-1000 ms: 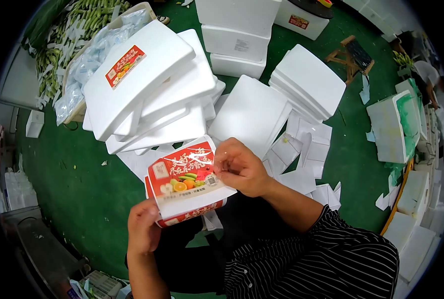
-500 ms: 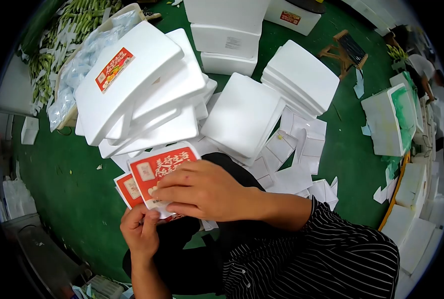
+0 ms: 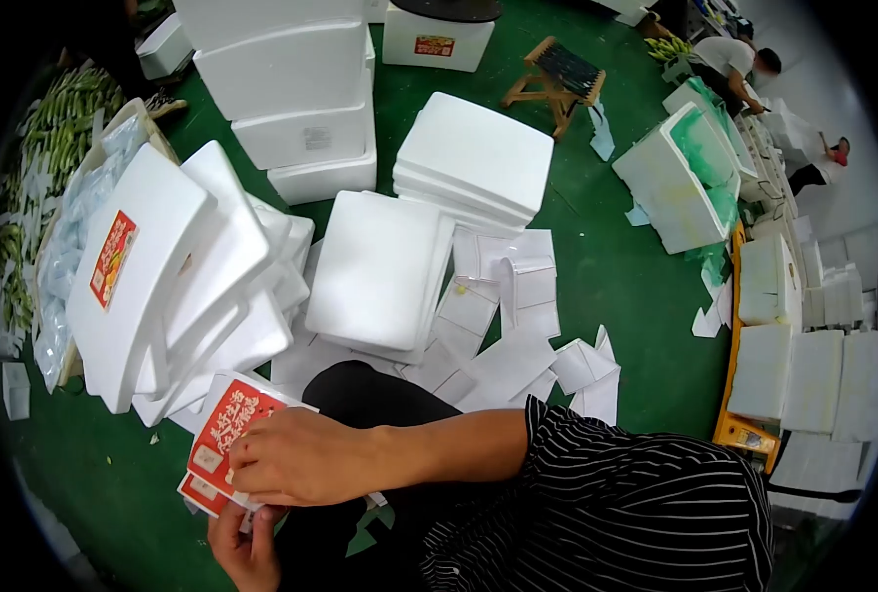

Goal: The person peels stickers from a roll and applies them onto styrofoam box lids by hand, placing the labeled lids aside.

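Observation:
A red label sheet [image 3: 224,422] with white lettering and a white border is held low at the left, over my lap. My right hand [image 3: 306,459] lies across it, fingers bent over its lower right edge. Another red label [image 3: 198,490] shows beneath it, overlapping. My left hand [image 3: 245,546] pinches the bottom of these labels between thumb and fingers. Just beyond them leans a pile of white foam lids [image 3: 143,266]; the front lid bears a similar red sticker [image 3: 113,259]. How many labels are in my hands is hidden.
White foam lids [image 3: 380,266] and another lid stack [image 3: 476,148] stand ahead among creased white papers [image 3: 488,370]. Tall foam boxes [image 3: 296,84] rise behind. A folding stool [image 3: 557,84] is farther back. Green vegetables [image 3: 59,128] lie left. A person [image 3: 725,59] bends over boxes at right.
The view has turned to the right, so the lids and boxes sit farther left. Both hands still hold the labels, which now look more tilted.

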A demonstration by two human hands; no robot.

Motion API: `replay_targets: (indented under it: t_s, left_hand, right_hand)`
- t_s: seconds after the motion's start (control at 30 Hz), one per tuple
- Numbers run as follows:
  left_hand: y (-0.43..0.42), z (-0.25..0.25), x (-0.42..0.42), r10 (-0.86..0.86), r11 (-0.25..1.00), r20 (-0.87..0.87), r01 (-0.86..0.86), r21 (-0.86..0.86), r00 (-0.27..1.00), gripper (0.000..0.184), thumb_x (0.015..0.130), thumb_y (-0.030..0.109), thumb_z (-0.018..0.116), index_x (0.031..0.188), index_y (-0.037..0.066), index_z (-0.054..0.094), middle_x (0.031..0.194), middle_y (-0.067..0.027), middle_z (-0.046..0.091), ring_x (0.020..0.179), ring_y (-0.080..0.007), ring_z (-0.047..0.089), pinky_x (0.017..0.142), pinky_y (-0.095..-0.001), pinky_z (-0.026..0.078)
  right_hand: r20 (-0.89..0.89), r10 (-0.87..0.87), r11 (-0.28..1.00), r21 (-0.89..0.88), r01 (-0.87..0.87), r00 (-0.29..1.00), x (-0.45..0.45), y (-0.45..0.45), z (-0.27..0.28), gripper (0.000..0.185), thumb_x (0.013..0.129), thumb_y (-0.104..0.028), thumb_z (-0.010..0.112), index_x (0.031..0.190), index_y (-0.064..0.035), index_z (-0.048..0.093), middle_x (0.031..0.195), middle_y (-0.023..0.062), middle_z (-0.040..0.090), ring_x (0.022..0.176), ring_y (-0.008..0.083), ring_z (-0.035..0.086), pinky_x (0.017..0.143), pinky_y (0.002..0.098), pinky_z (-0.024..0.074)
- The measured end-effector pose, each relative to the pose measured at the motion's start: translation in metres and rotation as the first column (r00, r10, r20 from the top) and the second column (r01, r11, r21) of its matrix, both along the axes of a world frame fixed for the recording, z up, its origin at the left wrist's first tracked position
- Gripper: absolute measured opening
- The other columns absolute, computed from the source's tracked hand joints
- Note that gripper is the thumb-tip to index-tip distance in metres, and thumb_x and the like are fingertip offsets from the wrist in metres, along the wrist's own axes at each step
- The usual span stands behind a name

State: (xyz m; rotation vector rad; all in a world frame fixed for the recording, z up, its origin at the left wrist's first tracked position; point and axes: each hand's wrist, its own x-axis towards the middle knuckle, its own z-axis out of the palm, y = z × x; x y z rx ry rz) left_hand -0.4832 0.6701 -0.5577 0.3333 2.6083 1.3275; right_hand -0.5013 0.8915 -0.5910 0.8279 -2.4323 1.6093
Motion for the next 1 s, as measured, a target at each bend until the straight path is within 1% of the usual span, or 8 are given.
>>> replay_targets:
  t_s: [0.1,0.23,0.37,0.43,0.77,0.87,0.9,1.0]
  left_hand:
    - [-0.004,0.001,-0.010,-0.111,0.982,-0.067,0.099,-0.164,0.992,0.013,0.085,0.002,0.069,0.096,-0.004,0.067,0.091,-0.0152,0.067,0.079,-0.0252,0.065,0.070,-0.0333,0.050]
    - [0.003,0.007,-0.011,-0.142,0.955,-0.076,0.116,-0.273,0.987,0.012,0.081,0.007,0.075,0.085,0.000,0.066,0.076,-0.0154,0.062,0.068,-0.0324,0.060,0.063,-0.0367,0.046]
    - [0.006,0.010,-0.008,-0.066,0.991,0.025,0.069,-0.113,0.997,0.010,0.082,0.006,0.075,0.088,-0.001,0.070,0.077,-0.0122,0.065,0.067,-0.0220,0.063,0.062,-0.0312,0.048]
    - [-0.001,0.000,-0.008,-0.041,0.998,0.110,0.036,0.049,0.993,0.010,0.083,0.005,0.075,0.089,-0.002,0.071,0.078,-0.0101,0.067,0.068,-0.0171,0.063,0.063,-0.0283,0.049]
    - [0.005,0.017,-0.011,-0.078,0.991,0.190,0.055,0.123,0.979,0.009,0.081,0.001,0.075,0.087,-0.005,0.072,0.082,-0.0074,0.069,0.071,-0.0101,0.061,0.064,-0.0246,0.047]
    - [0.005,0.010,-0.008,0.004,0.989,0.249,-0.041,0.143,0.968,0.009,0.079,0.000,0.075,0.087,-0.004,0.072,0.080,-0.0042,0.067,0.067,-0.0083,0.056,0.062,-0.0230,0.043]
    - [-0.001,0.004,-0.006,0.072,0.982,0.295,-0.120,0.146,0.953,0.009,0.079,-0.001,0.076,0.086,-0.004,0.072,0.078,-0.0029,0.066,0.065,-0.0075,0.054,0.062,-0.0224,0.041]
    - [-0.015,-0.007,-0.008,0.210,0.944,0.433,-0.298,0.144,0.877,0.007,0.076,-0.002,0.075,0.080,-0.003,0.070,0.075,0.0014,0.062,0.062,-0.0049,0.047,0.060,-0.0209,0.036]
  right_hand:
    - [-0.055,-0.004,0.997,0.081,0.009,0.998,0.000,-0.007,-0.004,0.023,0.087,-0.029,0.067,0.095,-0.0078,0.066,0.106,0.0073,0.066,0.101,0.0256,0.063,0.084,0.0377,0.0515]
    - [-0.105,0.004,0.996,0.084,0.005,0.995,-0.001,-0.008,-0.005,0.021,0.085,-0.025,0.068,0.096,-0.0068,0.067,0.110,0.0085,0.067,0.099,0.0259,0.067,0.084,0.0379,0.0540]
    - [-0.099,0.056,0.989,0.145,-0.041,0.994,-0.001,-0.006,0.001,0.018,0.087,-0.020,0.068,0.095,-0.0049,0.067,0.107,0.0088,0.069,0.094,0.0264,0.069,0.083,0.0378,0.0548]
    - [-0.106,0.037,0.998,0.049,-0.032,0.994,0.001,-0.008,-0.004,0.017,0.086,-0.019,0.068,0.095,-0.0042,0.069,0.106,0.0089,0.069,0.094,0.0267,0.068,0.084,0.0378,0.0546]
    - [0.339,0.221,0.851,-0.526,-0.011,0.915,0.002,-0.010,-0.018,0.018,0.092,-0.015,0.068,0.100,0.0007,0.072,0.095,0.0072,0.071,0.092,0.0192,0.067,0.084,0.0296,0.0513]
    - [0.697,0.356,0.694,-0.644,0.324,0.623,0.005,-0.004,-0.027,0.018,0.094,-0.013,0.066,0.103,0.0020,0.071,0.092,0.0043,0.070,0.089,0.0154,0.065,0.081,0.0281,0.0509]
    - [0.718,0.501,0.470,-0.695,0.544,0.483,0.006,0.001,-0.040,0.017,0.094,-0.012,0.065,0.101,0.0029,0.070,0.093,0.0031,0.068,0.085,0.0144,0.062,0.080,0.0270,0.0504]
    - [0.711,0.528,0.058,-0.576,0.816,0.464,0.003,0.049,-0.090,0.018,0.097,-0.017,0.060,0.107,-0.0025,0.064,0.104,0.0085,0.069,0.096,0.0211,0.066,0.089,0.0379,0.0525]
